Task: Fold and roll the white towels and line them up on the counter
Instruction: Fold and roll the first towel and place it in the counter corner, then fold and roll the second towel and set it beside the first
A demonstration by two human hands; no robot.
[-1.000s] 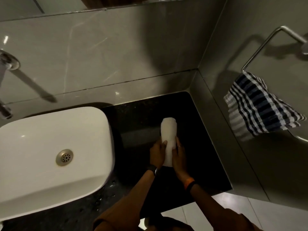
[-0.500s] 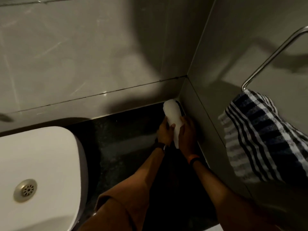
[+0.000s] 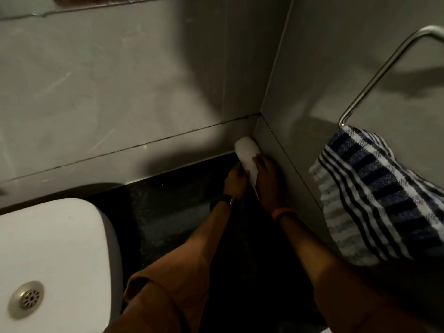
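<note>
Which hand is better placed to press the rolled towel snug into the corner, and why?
Probably the left hand: it grips the rolled towel's open side. The right hand is squeezed between the roll and the side wall, leaving it little room.

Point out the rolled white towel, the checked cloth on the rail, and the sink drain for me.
rolled white towel (image 3: 245, 150), head view, on the roll's far end in the corner.
checked cloth (image 3: 382, 195), head view, on its hanging middle.
sink drain (image 3: 26, 296), head view, on the metal strainer.

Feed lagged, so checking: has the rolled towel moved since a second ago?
Yes. The towel went from mid-counter, beside the sink, back and right into the wall corner, both hands on it.
</note>
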